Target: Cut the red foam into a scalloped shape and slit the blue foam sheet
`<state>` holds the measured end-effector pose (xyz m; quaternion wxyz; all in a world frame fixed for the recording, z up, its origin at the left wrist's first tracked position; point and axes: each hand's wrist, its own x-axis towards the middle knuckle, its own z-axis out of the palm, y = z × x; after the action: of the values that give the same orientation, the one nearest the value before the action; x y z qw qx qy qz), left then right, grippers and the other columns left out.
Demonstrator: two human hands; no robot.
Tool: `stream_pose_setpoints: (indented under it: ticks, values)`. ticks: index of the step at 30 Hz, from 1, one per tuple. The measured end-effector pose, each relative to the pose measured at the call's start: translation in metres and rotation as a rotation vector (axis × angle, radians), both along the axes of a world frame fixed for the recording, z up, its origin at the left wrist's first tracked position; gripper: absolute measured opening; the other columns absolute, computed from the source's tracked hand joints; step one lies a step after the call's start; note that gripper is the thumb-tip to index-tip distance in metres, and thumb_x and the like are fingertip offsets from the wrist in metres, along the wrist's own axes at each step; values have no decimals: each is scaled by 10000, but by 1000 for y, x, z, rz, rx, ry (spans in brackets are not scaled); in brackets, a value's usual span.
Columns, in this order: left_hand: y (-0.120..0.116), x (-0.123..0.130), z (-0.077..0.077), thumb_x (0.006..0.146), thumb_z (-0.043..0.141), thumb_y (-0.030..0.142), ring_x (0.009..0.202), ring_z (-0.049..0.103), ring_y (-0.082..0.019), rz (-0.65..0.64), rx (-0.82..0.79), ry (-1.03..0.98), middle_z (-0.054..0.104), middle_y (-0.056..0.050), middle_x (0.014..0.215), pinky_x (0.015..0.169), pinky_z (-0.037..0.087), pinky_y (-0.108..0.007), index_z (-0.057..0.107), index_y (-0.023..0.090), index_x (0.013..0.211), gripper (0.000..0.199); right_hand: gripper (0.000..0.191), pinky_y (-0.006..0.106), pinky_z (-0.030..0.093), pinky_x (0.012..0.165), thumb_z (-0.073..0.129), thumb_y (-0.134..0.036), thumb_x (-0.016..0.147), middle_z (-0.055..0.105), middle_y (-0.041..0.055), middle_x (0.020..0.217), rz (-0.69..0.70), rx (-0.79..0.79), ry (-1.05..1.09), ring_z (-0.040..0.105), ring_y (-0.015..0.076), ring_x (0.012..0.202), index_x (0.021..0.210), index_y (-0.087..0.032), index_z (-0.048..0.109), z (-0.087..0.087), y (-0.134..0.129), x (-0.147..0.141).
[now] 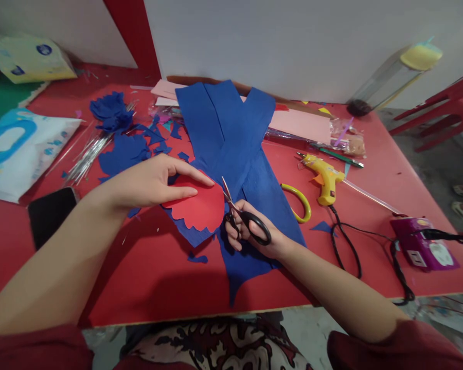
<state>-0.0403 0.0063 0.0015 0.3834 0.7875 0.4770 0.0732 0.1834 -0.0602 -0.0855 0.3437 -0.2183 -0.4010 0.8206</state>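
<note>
My left hand [160, 180] pinches a red scalloped paper template [202, 208] together with a blue crepe paper piece [195, 235] that shows beneath it. Scissors [256, 227] with black handles are in my right hand [250, 223], their blades slightly apart at the template's right edge. Under and behind the scissors lie long blue crepe paper strips [231, 133], crossing one another. Left of the strips are cut blue petal pieces [125, 153] and small blue scraps [198, 258].
Wire stems [90, 154] lie by a blue paper flower [111, 110]. A phone [50, 216] and wipes pack [31, 149] are at left. On the right are a yellow glue gun [324, 177], a yellow ring handle [303, 205], a green cutter [341, 156] and a purple power box [424, 244].
</note>
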Motion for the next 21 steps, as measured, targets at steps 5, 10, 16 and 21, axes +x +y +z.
stream_pose_setpoints:
  ticks: [5,10,16,21]
  values:
    - [-2,4,2,722,541,332,931,649,-185,5,-16,-10,708,7,1034,812,488,-245,696,259,1022,345,493,232,340,494,652,-563,693,474,-58,670,13,-19,-20,473,82,499,868,-220,344,1,0,0]
    - [-4,6,2,721,535,318,915,650,-178,7,-32,-18,709,6,1032,797,485,-232,695,252,1023,348,488,229,345,491,644,-567,698,472,-61,668,21,-16,-19,473,77,493,857,-219,341,1,0,0]
    - [-5,7,3,718,539,326,878,655,-177,11,-45,-14,720,2,991,800,488,-244,697,251,1018,348,474,228,334,487,641,-560,706,469,-66,654,2,-11,-22,466,76,476,852,-220,345,2,-1,0]
    - [-6,8,4,729,534,340,928,645,-193,13,-54,-8,709,-7,1031,837,472,-262,692,246,1028,351,483,227,327,478,647,-564,697,463,-71,645,1,-26,-41,460,75,461,851,-222,343,2,-1,0]
